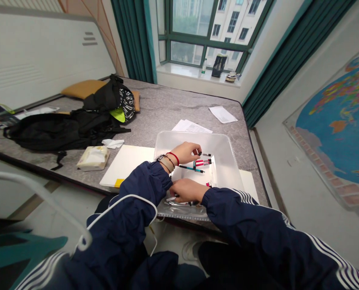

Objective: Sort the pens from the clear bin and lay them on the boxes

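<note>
A clear plastic bin [229,141] stands on the grey tabletop in front of me. Inside it lie red-and-black pens [204,162] and a teal pen [191,168]. My left hand [186,152], with a watch and a red bracelet on the wrist, reaches into the bin and pinches a small black-tipped pen [205,154]. My right hand [187,190] rests at the bin's near edge with its fingers closed over several pens [171,199]. These lie on a clear zip pouch [182,212]. What exactly the right hand grips is partly hidden.
A black backpack [58,131] and a dark bag [110,98] lie at the left. Closer are a tissue pack [93,158] and a white board [128,161]. Loose papers [192,127] lie beyond the bin. A world map [342,121] hangs at the right. A white cable [46,197] crosses my lap.
</note>
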A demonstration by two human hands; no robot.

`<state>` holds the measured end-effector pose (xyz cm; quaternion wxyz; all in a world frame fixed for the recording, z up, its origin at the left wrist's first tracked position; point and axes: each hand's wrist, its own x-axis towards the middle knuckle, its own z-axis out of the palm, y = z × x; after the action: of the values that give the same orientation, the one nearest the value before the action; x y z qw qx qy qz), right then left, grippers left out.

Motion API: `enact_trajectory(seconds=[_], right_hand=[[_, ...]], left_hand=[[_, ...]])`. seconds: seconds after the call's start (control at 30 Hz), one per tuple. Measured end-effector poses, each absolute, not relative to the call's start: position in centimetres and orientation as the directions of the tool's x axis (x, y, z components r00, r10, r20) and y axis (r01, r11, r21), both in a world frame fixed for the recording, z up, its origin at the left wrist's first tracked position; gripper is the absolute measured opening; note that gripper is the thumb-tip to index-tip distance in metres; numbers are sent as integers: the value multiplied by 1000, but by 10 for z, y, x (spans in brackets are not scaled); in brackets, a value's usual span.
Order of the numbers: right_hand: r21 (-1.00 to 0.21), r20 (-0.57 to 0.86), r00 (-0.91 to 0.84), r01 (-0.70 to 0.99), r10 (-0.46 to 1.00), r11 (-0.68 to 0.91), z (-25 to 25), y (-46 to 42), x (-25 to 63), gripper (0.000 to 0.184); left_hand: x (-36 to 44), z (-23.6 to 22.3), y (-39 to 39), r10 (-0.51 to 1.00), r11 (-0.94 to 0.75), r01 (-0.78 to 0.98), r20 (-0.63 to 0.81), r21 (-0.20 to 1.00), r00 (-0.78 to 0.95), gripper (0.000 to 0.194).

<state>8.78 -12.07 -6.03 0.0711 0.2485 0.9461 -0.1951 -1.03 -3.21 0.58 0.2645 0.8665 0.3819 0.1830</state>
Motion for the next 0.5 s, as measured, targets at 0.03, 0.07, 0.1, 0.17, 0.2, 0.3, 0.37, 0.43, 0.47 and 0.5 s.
enact_trajectory(seconds=[0.03,0.07,0.1,0.17,0.2,0.3,0.37,0.43,0.47,0.5], right_hand=[[-340,-230,-866,499,444,797,-59,-120,88,19],[-352,-220,-867,499,448,792,-57,-118,89,17],[-374,-203,-869,495,452,784,-54,-116,90,17],[-447,-155,-873,480,463,755,-48,-110,92,16],[-492,-129,-870,474,477,731,-44,-106,93,16],[-616,-102,-825,491,555,616,-36,-94,98,16],[-675,-139,-786,521,603,522,-33,-87,102,17],[-731,-222,-757,546,614,408,-33,-81,106,20],[-755,-269,-744,557,612,345,-33,-79,107,21],[-774,-313,-730,567,607,282,-35,-77,108,23]], left_hand=[[-10,6,-32,758,-567,566,112,599,642,19],[-10,5,-32,759,-566,567,110,598,642,19],[-10,5,-31,760,-565,569,110,597,640,19],[-9,3,-30,762,-566,570,113,595,638,20],[-9,2,-29,762,-567,569,116,596,637,21],[-8,0,-24,764,-566,560,128,605,633,23],[-8,-2,-21,770,-560,559,135,611,624,24],[-8,-2,-18,779,-549,563,134,618,613,24],[-8,-3,-16,782,-544,565,131,621,609,23],[-8,-3,-16,784,-539,566,127,624,607,23]])
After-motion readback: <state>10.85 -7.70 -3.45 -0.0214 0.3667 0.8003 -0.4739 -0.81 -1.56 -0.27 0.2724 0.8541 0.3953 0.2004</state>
